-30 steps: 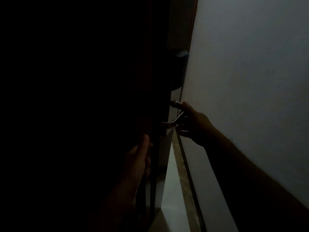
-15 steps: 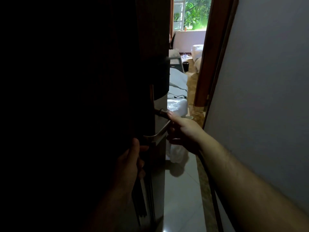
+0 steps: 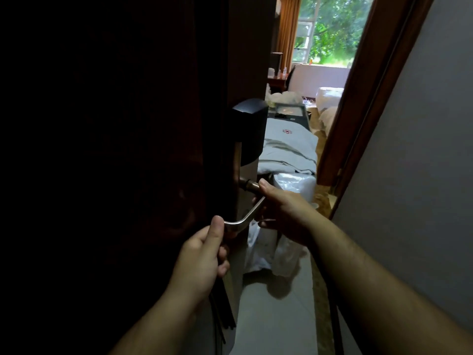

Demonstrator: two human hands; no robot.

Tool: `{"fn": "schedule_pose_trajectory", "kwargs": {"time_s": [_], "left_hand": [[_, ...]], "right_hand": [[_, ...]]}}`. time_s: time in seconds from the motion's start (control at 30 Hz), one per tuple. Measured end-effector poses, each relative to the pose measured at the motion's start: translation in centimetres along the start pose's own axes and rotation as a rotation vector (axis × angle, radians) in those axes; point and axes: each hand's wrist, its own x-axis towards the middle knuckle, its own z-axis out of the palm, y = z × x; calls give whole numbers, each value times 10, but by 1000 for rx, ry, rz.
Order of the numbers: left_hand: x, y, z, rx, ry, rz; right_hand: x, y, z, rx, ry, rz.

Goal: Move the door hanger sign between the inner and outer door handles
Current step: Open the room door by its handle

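The pale tiled floor (image 3: 276,324) carries a heap of crumpled white bags (image 3: 262,254) (translucent in places).

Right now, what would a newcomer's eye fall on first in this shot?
The bright window with green trees at top centre stands out against the dark door filling the left half. Next come the two hands at the door's edge: the left hand grips the free end of the metal lever handle, and the right hand holds it near its neck, thumb on top.
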Motion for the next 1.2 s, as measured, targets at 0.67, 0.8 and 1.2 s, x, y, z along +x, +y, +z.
{"fn": "schedule_pose_trajectory", "kwargs": {"time_s": [0.67,0.8,1.2], "left_hand": [[62,23,-23,2,590,50],[70,33,-28,-58,649,8],[96,36,-59,-71,733,-29]], "right_hand": [[139,-15,57,-101,-517,-126],[158,-16,68,-122,-568,-130],[184,-35,98,-254,-591,-114]]}}
